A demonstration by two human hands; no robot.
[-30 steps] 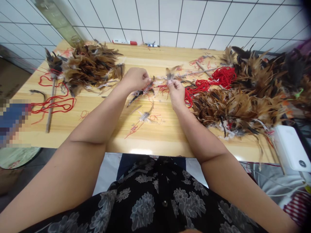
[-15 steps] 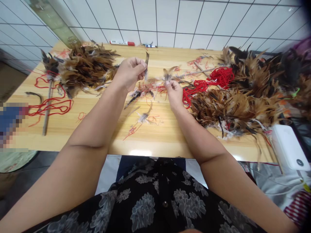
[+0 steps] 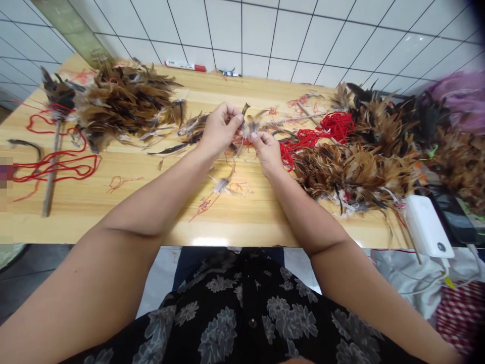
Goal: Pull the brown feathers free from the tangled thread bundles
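My two hands at a wooden table (image 3: 265,212), seen from above; clock directions have 12 pointing to the tiled wall. My left hand (image 3: 220,132) pinches a dark feather (image 3: 246,108) between thumb and fingers; its long axis runs upward from the grip, tip toward 1 o'clock. My right hand (image 3: 270,153) pinches the base of a feather tuft (image 3: 251,124), which lies at about 11 o'clock of that hand, its wispy plumes fanning toward 1 and 2 o'clock. The principal relation: the dark feather lies just beside the tuft, on its 10 o'clock side, with the left hand nearer the feather and the right nearer the tuft. Both grips are narrow, fingertips close together; whether they touch cannot be told. Red yarn (image 3: 336,126) lies between 2 and 3 o'clock of the right hand, a large feather bundle (image 3: 356,167) between 3 and 4.
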